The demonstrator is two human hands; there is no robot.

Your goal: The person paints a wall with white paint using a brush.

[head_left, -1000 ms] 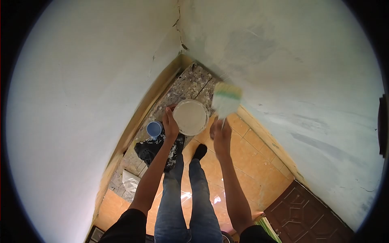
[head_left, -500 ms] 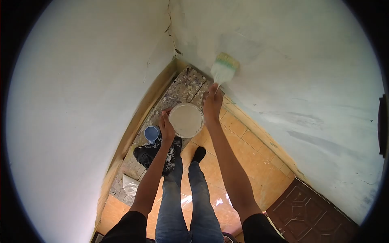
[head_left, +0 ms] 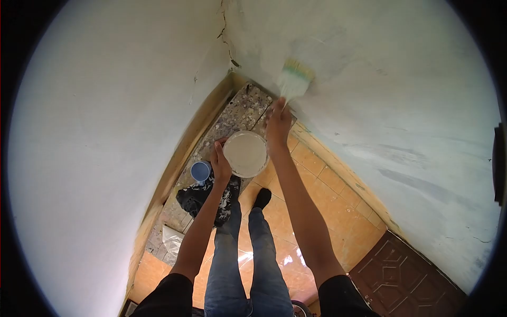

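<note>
A wide brush [head_left: 296, 79] with a pale handle and yellow-green bristles is against the right wall [head_left: 364, 84], slightly blurred. My right hand [head_left: 278, 124] is closed round its handle. My left hand [head_left: 221, 160] grips the left side of a round container [head_left: 246, 154] filled with pale beige liquid, its fingers partly hidden behind the rim. The container is held over a paint-spattered plank surface [head_left: 235, 117], below and left of the brush.
A blue cup [head_left: 200, 171], a black cloth or bag [head_left: 194, 199] with white smears and clear plastic [head_left: 172, 240] lie on the planks. Orange tiles [head_left: 317, 211] cover the floor. A brown panelled door [head_left: 404, 272] is at lower right. The left wall [head_left: 105, 127] meets the right wall at a cracked corner.
The brush and my right hand have moved slightly up in the view. The container and my left hand appear a little further right and up, as the whole view has shifted slightly.
</note>
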